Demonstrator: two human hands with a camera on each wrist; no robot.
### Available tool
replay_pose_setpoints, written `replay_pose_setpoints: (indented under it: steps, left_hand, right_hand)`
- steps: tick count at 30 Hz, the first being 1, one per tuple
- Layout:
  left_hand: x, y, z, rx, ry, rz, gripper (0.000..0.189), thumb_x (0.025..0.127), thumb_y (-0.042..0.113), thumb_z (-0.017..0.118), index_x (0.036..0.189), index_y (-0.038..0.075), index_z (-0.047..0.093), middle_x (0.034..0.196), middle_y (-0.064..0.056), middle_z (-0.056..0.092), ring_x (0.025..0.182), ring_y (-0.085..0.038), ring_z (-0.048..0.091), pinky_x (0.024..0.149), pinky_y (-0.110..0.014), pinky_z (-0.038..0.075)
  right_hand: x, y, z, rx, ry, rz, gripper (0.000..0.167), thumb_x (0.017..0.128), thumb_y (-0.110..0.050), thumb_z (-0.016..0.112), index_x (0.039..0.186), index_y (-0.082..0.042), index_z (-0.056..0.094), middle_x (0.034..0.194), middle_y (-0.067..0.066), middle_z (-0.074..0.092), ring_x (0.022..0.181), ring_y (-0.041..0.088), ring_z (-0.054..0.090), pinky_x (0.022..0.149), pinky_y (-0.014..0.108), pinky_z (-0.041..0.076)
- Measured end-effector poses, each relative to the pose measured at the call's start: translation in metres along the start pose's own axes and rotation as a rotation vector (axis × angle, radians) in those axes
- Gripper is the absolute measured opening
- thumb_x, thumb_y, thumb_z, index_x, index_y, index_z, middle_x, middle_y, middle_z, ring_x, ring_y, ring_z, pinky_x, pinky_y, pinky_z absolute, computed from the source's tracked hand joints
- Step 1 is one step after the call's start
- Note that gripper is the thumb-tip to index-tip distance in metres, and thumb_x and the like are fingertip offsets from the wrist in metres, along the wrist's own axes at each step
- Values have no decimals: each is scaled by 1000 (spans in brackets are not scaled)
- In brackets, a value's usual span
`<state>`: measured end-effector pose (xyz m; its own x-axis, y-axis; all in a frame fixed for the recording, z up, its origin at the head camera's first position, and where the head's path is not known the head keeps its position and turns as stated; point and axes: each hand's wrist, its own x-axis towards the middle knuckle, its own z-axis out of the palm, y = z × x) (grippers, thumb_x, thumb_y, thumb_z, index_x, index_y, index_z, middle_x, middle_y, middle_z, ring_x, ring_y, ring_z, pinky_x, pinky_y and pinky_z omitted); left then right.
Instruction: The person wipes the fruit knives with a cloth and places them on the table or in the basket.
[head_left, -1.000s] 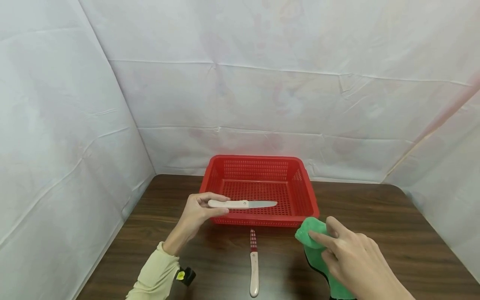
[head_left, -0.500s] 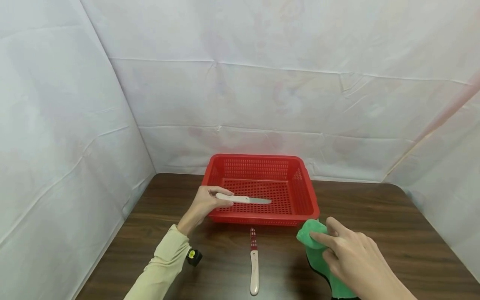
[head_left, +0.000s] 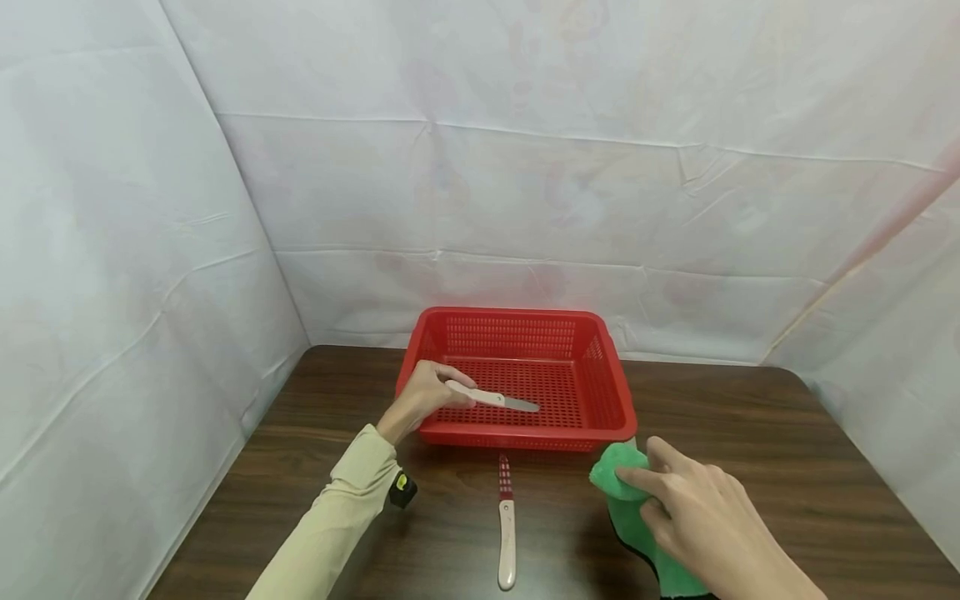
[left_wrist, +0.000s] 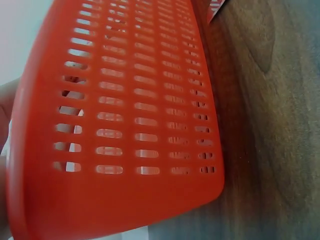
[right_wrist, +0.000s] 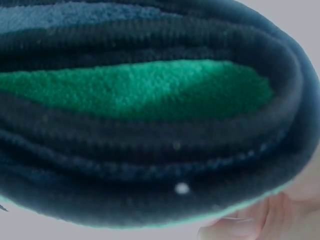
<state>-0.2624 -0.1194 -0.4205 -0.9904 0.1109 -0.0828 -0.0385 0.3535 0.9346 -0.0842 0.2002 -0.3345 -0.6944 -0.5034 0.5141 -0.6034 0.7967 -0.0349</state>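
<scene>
Head view: on a dark wooden table (head_left: 337, 467), the left hand (head_left: 426, 393) pinches the pale handle of a plain-bladed knife (head_left: 487, 397), tilted with its tip lower, over the mesh floor of a red basket (head_left: 525, 435) (whether blade touches mesh, I cannot tell). The right hand (head_left: 697, 500) pinches a green cloth (head_left: 628, 504) near the basket's front right corner. A checked-blade knife (head_left: 507, 533) lies between the hands, its tip towards the basket.

As I judge it, the work is partway: of 2 knives, 1 is at the basket but not released, and 1 remains on the table.

Left wrist view: the basket's slotted wall hides most of the hand.

Right wrist view: the cloth's dark edging loops around green pile, fingertips below.
</scene>
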Motion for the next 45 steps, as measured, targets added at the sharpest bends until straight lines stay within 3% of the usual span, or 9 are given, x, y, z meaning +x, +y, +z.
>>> replay_pose_setpoints:
  steps: [4, 8, 12, 24, 29, 34, 39, 45]
  left_hand:
    - [7, -1, 2, -27, -27, -35, 23, 65, -2, 84, 85, 4, 75, 95, -11, 66, 75, -20, 64, 71, -38, 56]
    - [13, -3, 2, -73, -53, -49, 25, 65, -6, 82, 88, -1, 73, 99, -16, 63, 75, -22, 66, 77, -47, 54]
    - [18, -7, 3, -43, -52, -32, 26, 64, -6, 82, 88, -3, 73, 96, -16, 63, 73, -23, 65, 76, -47, 55]
    - [25, -12, 5, 396, -51, 85, 18, 63, -1, 85, 72, 9, 74, 79, -1, 69, 72, -14, 61, 61, -29, 53]
    - [27, -12, 8, 571, -96, 121, 17, 64, 0, 85, 70, 11, 73, 72, 1, 67, 66, -11, 61, 59, -29, 53]
    - [32, -13, 11, 762, -101, 165, 17, 65, 3, 83, 68, 14, 72, 71, 4, 65, 65, -13, 57, 59, -33, 52]
    - [33, -13, 12, 803, -101, 178, 15, 68, 3, 81, 75, 12, 72, 77, 2, 65, 67, -15, 58, 61, -35, 52]
    - [33, -12, 11, 742, -62, 159, 19, 72, 11, 82, 88, 11, 72, 93, -4, 65, 73, -19, 56, 61, -35, 49]
  right_hand:
    - [0, 0, 2, 3, -3, -4, 44, 56, 5, 62, 88, -21, 75, 75, -14, 26, 50, -4, 11, 42, 14, 12]
    - [0, -1, 2, 3, -36, 12, 42, 58, 4, 66, 89, -23, 75, 75, -14, 26, 49, -4, 12, 41, 15, 14]
    - [-1, -1, 2, 1, -59, 25, 42, 58, 3, 67, 90, -23, 75, 76, -14, 27, 49, -4, 11, 41, 15, 15]
    - [-1, 1, 2, 7, -122, 78, 41, 60, 2, 70, 93, -23, 75, 77, -12, 31, 46, -4, 17, 40, 16, 20]
    - [-3, 2, 4, 5, -112, 71, 42, 59, 2, 69, 92, -24, 74, 77, -12, 32, 46, -4, 16, 40, 16, 19]
    - [-5, 2, 7, 1, -55, 21, 44, 56, 3, 66, 90, -24, 74, 77, -13, 30, 49, -5, 11, 41, 14, 15]
    - [-7, 4, 10, 1, -20, -1, 46, 53, 4, 64, 88, -25, 73, 77, -14, 29, 51, -4, 8, 41, 13, 12]
    - [-7, 4, 11, 4, -28, 9, 48, 53, 4, 64, 89, -26, 73, 77, -14, 30, 50, -5, 10, 41, 14, 13]
